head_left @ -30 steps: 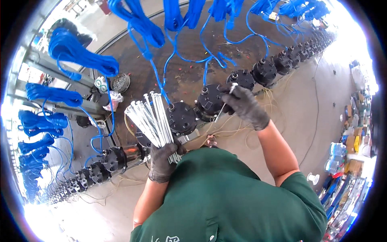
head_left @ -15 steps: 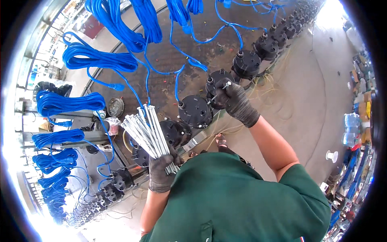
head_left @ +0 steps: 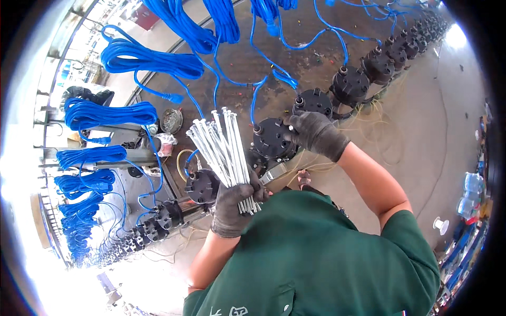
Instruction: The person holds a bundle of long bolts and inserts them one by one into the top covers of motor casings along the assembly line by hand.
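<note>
My left hand [head_left: 232, 208], in a dark grey glove, is closed around a bundle of long silver bolts [head_left: 219, 150]. Their heads fan out away from me and the thin ends stick out below the fist. My right hand [head_left: 320, 136], gloved alike, is closed at the right edge of a round black housing [head_left: 275, 138]. A single bolt's head [head_left: 291, 128] shows at its fingertips; the shaft is mostly hidden. Just beyond the right hand lies another black housing [head_left: 314, 101], with a blue cable joined to it.
Black housings run in a row along the bench edge, including one [head_left: 202, 185] left of the bundle. Coiled blue cables [head_left: 150, 60] hang along the far left. A round tin of small parts [head_left: 171, 121] stands on the bench [head_left: 300, 58]. A white spool [head_left: 440, 225] sits on the floor.
My right hand has come down and nearer to the housing with its bolt, whose head now sits lower. The view has shifted left, so the bench and cables appear further right.
</note>
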The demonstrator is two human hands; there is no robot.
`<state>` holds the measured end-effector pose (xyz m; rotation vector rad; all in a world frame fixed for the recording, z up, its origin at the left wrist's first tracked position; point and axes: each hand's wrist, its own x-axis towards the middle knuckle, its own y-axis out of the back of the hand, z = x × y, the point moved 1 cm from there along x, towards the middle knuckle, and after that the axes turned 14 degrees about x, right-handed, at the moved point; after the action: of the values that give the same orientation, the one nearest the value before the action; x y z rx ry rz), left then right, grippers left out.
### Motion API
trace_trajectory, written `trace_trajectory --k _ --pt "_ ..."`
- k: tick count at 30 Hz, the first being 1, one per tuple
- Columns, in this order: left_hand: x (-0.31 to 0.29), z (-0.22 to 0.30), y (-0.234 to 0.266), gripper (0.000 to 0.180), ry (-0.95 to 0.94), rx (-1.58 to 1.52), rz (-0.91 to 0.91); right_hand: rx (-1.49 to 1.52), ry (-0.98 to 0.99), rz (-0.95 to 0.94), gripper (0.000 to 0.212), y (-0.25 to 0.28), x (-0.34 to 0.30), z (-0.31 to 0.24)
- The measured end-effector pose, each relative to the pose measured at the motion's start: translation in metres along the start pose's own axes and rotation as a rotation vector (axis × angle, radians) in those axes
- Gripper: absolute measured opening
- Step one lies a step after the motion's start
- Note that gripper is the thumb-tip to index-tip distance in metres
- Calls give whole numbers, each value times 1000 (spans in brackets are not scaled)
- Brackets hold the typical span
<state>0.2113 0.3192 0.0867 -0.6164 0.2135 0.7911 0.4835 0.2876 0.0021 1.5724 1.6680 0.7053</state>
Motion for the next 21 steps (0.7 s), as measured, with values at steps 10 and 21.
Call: trace_trajectory --k 10,21 --pt "5 -18 -11 63 145 67 4 1909 -142 -70 23 6 -13 -70" --pt "9 -24 -10 45 237 12 11 1938 -131 -108 28 -8 -8 -66"
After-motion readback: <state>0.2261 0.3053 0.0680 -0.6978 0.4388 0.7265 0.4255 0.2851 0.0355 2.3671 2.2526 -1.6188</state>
